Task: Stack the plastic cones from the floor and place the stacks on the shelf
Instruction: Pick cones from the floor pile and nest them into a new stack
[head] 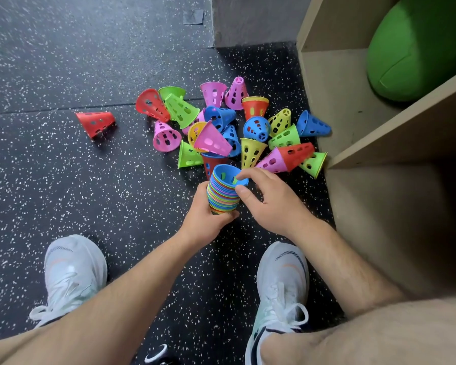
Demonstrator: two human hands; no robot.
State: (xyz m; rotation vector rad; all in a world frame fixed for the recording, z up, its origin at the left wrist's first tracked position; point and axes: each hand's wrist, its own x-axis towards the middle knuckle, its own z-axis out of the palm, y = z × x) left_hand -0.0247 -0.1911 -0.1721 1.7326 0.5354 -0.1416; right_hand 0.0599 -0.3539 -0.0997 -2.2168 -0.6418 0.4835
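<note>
Black rubber floor [63, 75] flecked with white fills most of what we see, meeting a grey wall [253, 19] at the top, with a scrap of dark tape [192, 17] stuck near it. We crouch over it, our white shoes planted to either side: the left shoe [74, 272] and the right shoe [282, 285].

Our left hand [206, 217] grips a stack [223, 196] of nested cones from below, its fingers [229, 214] wrapped round the narrow end, so the stack is off the floor with its wide mouth tilted up and away from us. A blue cone [229, 175] sits on top, and bands of many colours show beneath its rim.

Our right hand [271, 204] meets the stack's top from the right. Its fingers [244, 175] are narrow: the forefinger hooks over the blue rim and the thumb presses the stack's side just below, pinching the top between them.

Just beyond the stack lies a pile [234, 122] of loose cones in pink, green, yellow, red and blue, tumbled on their sides and over one another. One red cone [96, 124] lies well apart to the left.

At the right stands a wooden shelf [395, 133], touching the pile's edge, with a green ball [419, 48] in its upper compartment.
</note>
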